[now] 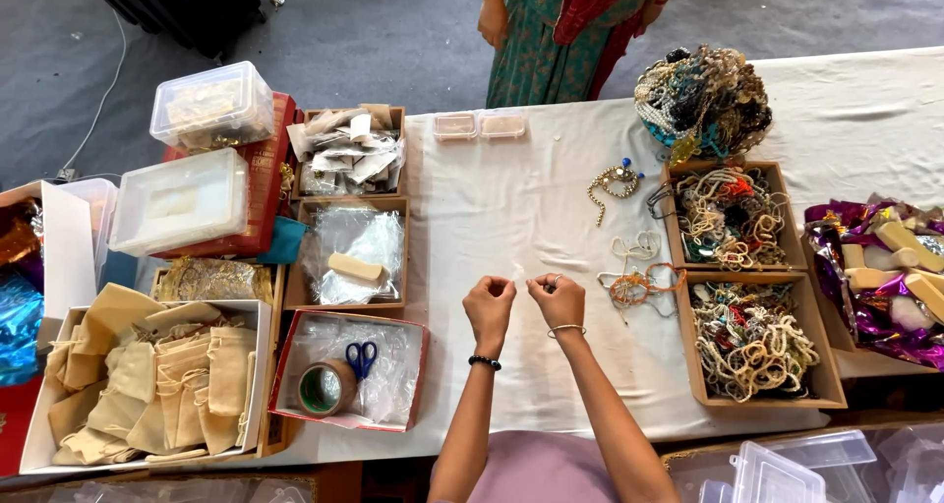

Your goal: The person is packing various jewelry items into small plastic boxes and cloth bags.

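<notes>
- The left hand (489, 306) and the right hand (558, 299) sit close together over the white cloth (511, 198), knuckles nearly touching, near the middle of the table
- Both hands are curled almost closed, fingertips pinched as if on something very fine; whatever is between them is too small to make out, perhaps a thin thread or a clasp
- To do this kind of fine pinch work well, it helps to keep the wrists low and steady over the cloth, so that a dropped piece lands on the plain white surface where it shows
- The pull between the two hands is best kept gentle and even; a sharp tug could snap or scatter anything delicate
- Just to the right of the right hand lies a small tangle of orange and white bracelets (637, 285), near but not touched
- Beyond that stand two cardboard trays of beaded jewellery (752, 341), well within reach
- To the left, apart from the hands, a red box (349, 370) holds blue scissors (361, 357) and a roll of tape (324, 388)
- Another person stands at the far side of the table
</notes>
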